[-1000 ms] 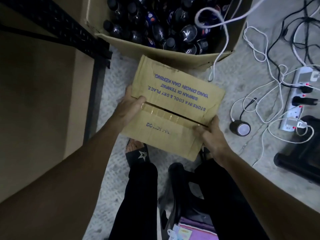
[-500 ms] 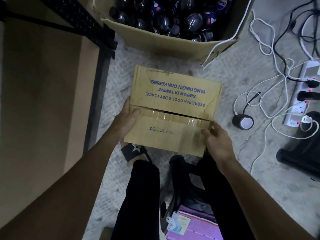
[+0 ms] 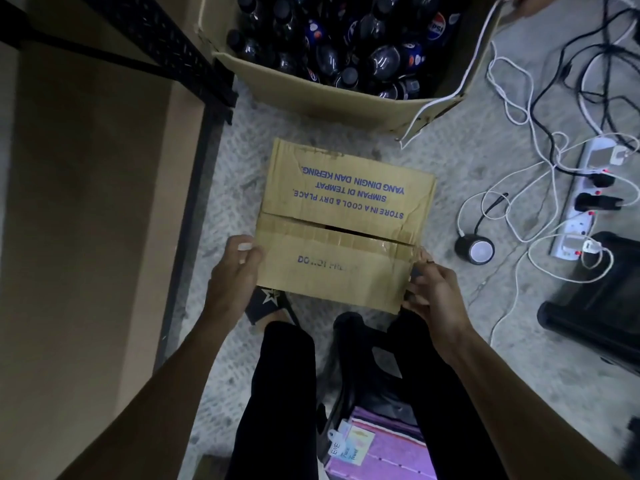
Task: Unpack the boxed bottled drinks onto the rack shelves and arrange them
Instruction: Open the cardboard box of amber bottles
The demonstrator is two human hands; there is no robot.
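Observation:
A closed brown carton (image 3: 349, 188) with blue print sits on the floor between my feet and a larger open carton (image 3: 322, 95). Its taped top seam is split along the middle. My left hand (image 3: 232, 275) grips the carton's near left edge, thumb on top. At the near right corner my right hand (image 3: 433, 292) holds the carton with curled fingers. The open carton at the top holds several dark cola bottles (image 3: 346, 39). The rack (image 3: 156, 53) stands at the left, with a black perforated frame and a brown shelf board.
White and black cables (image 3: 519, 109) and a power strip (image 3: 585, 202) lie on the floor at right, beside a small round black device (image 3: 474, 249) and a black object (image 3: 595, 296). Under me are a dark stool (image 3: 349, 368) and a purple item (image 3: 391, 448).
The carton has come down from in front of the open carton to the floor, nearer to me. Both hands slid from the seam to the carton's near corners.

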